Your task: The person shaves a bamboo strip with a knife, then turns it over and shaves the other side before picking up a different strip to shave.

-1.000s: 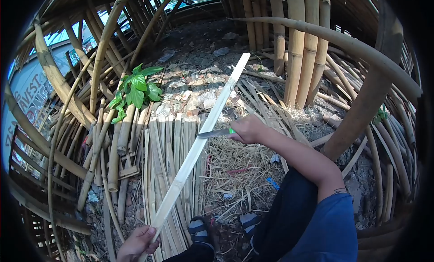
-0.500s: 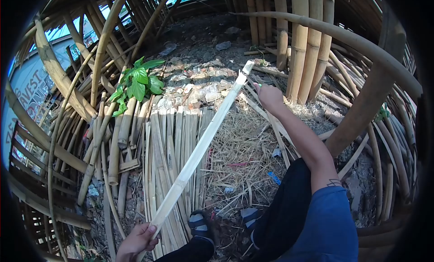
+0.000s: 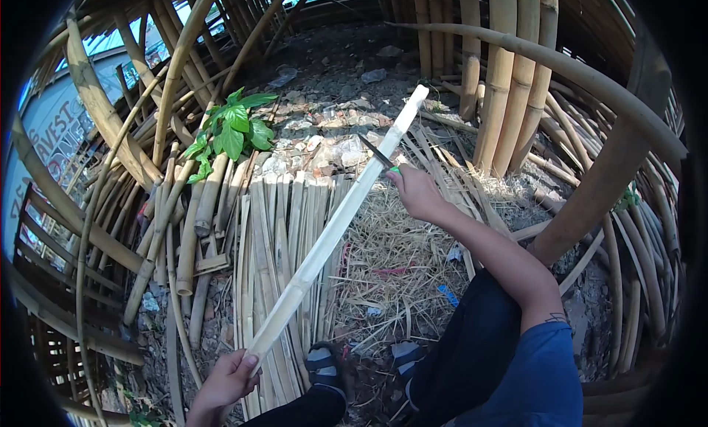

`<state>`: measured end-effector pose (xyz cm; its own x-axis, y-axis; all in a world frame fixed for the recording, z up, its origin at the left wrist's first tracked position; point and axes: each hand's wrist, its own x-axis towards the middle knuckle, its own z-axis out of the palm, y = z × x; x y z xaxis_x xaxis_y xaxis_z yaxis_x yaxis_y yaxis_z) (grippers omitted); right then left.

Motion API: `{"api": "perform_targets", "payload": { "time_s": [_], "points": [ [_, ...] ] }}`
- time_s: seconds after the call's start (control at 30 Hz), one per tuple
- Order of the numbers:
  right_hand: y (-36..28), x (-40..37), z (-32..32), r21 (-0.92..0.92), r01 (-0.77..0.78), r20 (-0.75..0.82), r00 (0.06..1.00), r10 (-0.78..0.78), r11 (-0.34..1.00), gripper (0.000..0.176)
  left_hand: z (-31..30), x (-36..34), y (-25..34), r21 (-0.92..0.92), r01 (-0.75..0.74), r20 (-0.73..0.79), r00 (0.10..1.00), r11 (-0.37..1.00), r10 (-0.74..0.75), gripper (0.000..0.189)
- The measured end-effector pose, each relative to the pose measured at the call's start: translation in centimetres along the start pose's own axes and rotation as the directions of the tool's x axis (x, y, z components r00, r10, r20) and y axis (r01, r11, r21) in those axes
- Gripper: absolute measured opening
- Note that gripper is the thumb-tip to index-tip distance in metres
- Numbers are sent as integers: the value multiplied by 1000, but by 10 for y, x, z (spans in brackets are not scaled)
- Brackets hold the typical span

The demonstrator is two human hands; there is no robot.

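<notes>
A long, pale split bamboo strip slants up and away from the lower left. My left hand is closed around its near end, thumb on top. In my right hand is a knife with a green handle, most of which the fingers hide. The dark blade lies across the strip's upper part, its tip showing past the left edge. Below the strip, a row of split bamboo slats lies side by side on the ground.
Shavings litter the ground right of the slats. Thick upright bamboo poles stand at the back right, and a bent pole arches across. Cut bamboo poles and a leafy green plant are on the left. My sandalled feet are below.
My right hand has come back toward me along the strip, and the knife blade now shows across it. The jagged piece at the far end no longer shows. My left hand keeps its grip.
</notes>
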<state>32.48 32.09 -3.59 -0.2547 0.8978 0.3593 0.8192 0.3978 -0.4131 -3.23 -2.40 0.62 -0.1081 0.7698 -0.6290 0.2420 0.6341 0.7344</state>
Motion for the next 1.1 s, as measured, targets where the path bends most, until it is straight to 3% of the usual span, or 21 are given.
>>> {"api": "perform_targets", "payload": {
  "time_s": [0.07, 0.13, 0.17, 0.23, 0.27, 0.33, 0.37, 0.53, 0.6, 0.67, 0.73, 0.8, 0.87, 1.0, 1.07, 1.1],
  "points": [
    [-29, -15, 4, 181, 14, 55, 998, -24, 983, 50, 7, 3, 3, 56, -70, -128, 989, 996, 76, 30],
    [-59, -36, 5, 177, 208, 33, 976, -217, 962, 48, 9, 3, 7, 59, -97, -143, 984, 994, 104, 30],
    [-69, -47, 10, 175, 210, 31, 975, -218, 962, 48, 10, 4, 8, 59, -120, -156, 979, 991, 128, 30],
    [-83, -63, 18, 95, 472, -14, 881, -473, 877, 47, 9, 2, 10, 148, -153, -178, 968, 977, 178, 31],
    [-80, -59, 20, 94, 471, -16, 882, -471, 877, 47, 9, 0, 10, 232, -179, -194, 955, 956, 226, 33],
    [-72, -41, 21, -29, 506, -181, 845, -503, 862, 45, 12, -8, 15, 281, -191, -248, 932, 941, 264, 33],
    [-69, -30, 16, 19, 406, -192, 898, -396, 913, 50, 14, -10, 17, 325, -208, -298, 903, 923, 308, 34],
    [-25, -1, 17, -87, 411, -154, 894, -420, 907, 56, 15, -23, 29, 502, -209, -282, 878, 839, 388, 30],
    [-11, 11, 13, -125, 342, -157, 920, -359, 931, 57, 15, -27, 30, 534, -209, -290, 865, 819, 410, 31],
    [2, 21, 4, -66, 137, -107, 984, -144, 988, 62, 13, -25, 25, 562, -226, -274, 857, 796, 437, 31],
    [34, 33, -1, -59, 70, -83, 994, -75, 996, 64, 14, -26, 25, 569, -215, -269, 863, 793, 427, 31],
    [55, 35, -7, -76, -139, -86, 987, 133, 987, 69, 10, -23, 17, 575, -201, -264, 872, 793, 412, 30],
    [43, 24, -4, -23, -148, -57, 988, 146, 989, 71, 4, -2, -2, 619, -187, -232, 885, 763, 404, 36],
    [-32, -10, -6, 236, 28, 115, 992, -56, 971, 69, 9, 9, -1, 503, -159, -263, 908, 850, 326, 37],
    [-59, -32, 11, 148, 219, 36, 973, -227, 964, 63, 10, 10, 1, 408, -184, -264, 914, 894, 309, 38],
    [-71, -43, 14, 156, 220, 37, 973, -228, 963, 63, 11, 9, 4, 411, -177, -270, 913, 894, 305, 38]
  ]
}}
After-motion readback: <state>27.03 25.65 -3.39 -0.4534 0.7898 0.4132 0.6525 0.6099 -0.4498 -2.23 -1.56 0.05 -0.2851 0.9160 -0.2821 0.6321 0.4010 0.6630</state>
